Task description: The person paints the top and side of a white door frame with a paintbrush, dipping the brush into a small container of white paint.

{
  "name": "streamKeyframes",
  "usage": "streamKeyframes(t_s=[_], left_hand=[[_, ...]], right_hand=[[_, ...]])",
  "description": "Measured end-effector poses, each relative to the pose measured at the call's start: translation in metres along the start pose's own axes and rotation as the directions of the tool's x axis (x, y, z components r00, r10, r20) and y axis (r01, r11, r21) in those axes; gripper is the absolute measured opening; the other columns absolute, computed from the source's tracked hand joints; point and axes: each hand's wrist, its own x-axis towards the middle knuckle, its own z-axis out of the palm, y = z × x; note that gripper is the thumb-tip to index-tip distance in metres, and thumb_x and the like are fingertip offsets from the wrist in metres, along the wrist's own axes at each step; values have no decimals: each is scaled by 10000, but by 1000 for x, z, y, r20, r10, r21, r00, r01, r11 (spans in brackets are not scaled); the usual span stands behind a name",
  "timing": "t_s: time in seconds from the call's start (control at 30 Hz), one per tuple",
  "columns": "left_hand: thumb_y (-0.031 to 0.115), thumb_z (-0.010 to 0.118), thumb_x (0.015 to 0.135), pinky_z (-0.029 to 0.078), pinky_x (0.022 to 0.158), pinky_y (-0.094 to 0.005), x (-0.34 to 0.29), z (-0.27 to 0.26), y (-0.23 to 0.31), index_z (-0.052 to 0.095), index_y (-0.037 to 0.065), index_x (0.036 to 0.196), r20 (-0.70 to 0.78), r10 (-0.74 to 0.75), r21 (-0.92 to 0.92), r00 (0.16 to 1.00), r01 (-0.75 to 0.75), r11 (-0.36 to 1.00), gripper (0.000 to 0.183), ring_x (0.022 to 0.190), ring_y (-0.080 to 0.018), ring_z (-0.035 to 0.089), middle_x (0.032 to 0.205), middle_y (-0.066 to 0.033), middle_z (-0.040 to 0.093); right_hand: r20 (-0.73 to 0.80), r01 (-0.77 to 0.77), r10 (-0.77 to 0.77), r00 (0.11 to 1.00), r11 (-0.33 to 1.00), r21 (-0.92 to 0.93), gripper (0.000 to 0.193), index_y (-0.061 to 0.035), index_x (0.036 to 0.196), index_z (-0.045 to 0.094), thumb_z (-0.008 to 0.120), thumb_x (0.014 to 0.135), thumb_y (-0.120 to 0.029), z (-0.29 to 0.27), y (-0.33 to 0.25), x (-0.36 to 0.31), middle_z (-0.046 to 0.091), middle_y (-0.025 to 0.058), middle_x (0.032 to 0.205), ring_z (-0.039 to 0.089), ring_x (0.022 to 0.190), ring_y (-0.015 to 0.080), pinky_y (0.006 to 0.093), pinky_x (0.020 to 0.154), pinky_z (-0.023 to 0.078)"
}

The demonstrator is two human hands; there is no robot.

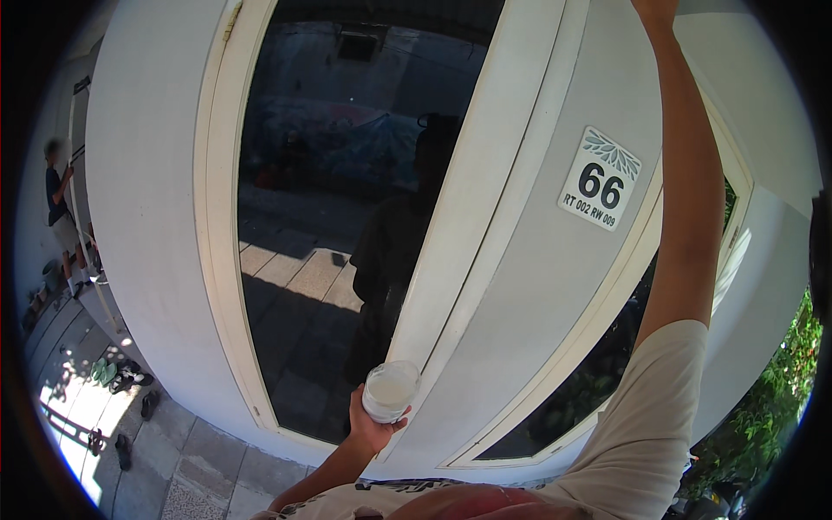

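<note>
My left hand (367, 430) is closed around a clear round tub (390, 390) with white contents. It holds the tub low, in front of the cream frame (451, 251) of a dark glass window. My right arm stretches far up along the grey wall. Only the lower part of my right hand (657, 10) shows at the top edge; its fingers are out of the picture, so what it holds or touches cannot be seen.
A house number plate (600, 179) hangs on the wall beside my right arm. Another window (572, 381) stands at the right, with green plants (767, 416) beyond. At far left are a person (62, 208) by a thin pole and several shoes (121, 373) on paving.
</note>
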Motion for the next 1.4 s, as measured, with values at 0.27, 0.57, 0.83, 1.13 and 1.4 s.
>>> streamKeyframes(t_s=[0.27,0.57,0.83,1.13,1.4], left_hand=[[618,319,891,461,710,-417,2,-4,-3,566,198,1254,5,-13,-1,1000,13,1000,608,967,-315,613,1171,-83,630],[614,308,895,469,683,-398,-8,3,11,566,202,1252,-55,34,-10,998,-35,999,603,957,-316,616,1163,-85,631],[609,305,899,474,674,-408,-7,-10,18,567,205,1248,3,45,-56,999,-44,997,595,950,-322,616,1155,-83,632],[609,298,901,466,689,-420,-5,-17,26,572,206,1244,-22,34,-6,999,-34,999,596,974,-327,620,1177,-78,636],[606,294,900,468,703,-422,-10,-15,33,574,200,1235,-30,24,-1,999,-24,1000,596,965,-320,624,1167,-76,638]], right_hand=[[36,120,-116,993,980,-162,240,34,780,644,665,821,-201,8,-34,5,650,211,730,647,689,341,417,634,491],[213,232,-211,954,970,-75,252,33,846,660,642,825,-218,101,-127,17,660,230,813,637,774,397,451,709,509],[45,37,-46,998,981,188,274,40,703,633,709,795,-207,87,-93,10,600,184,623,584,554,269,377,576,469],[103,228,-208,973,940,-253,241,30,795,631,638,841,-206,42,-96,7,626,217,742,628,716,351,442,674,493],[291,300,-235,927,932,-202,215,27,831,648,632,841,-186,111,-136,16,652,224,796,634,745,374,442,705,515]])
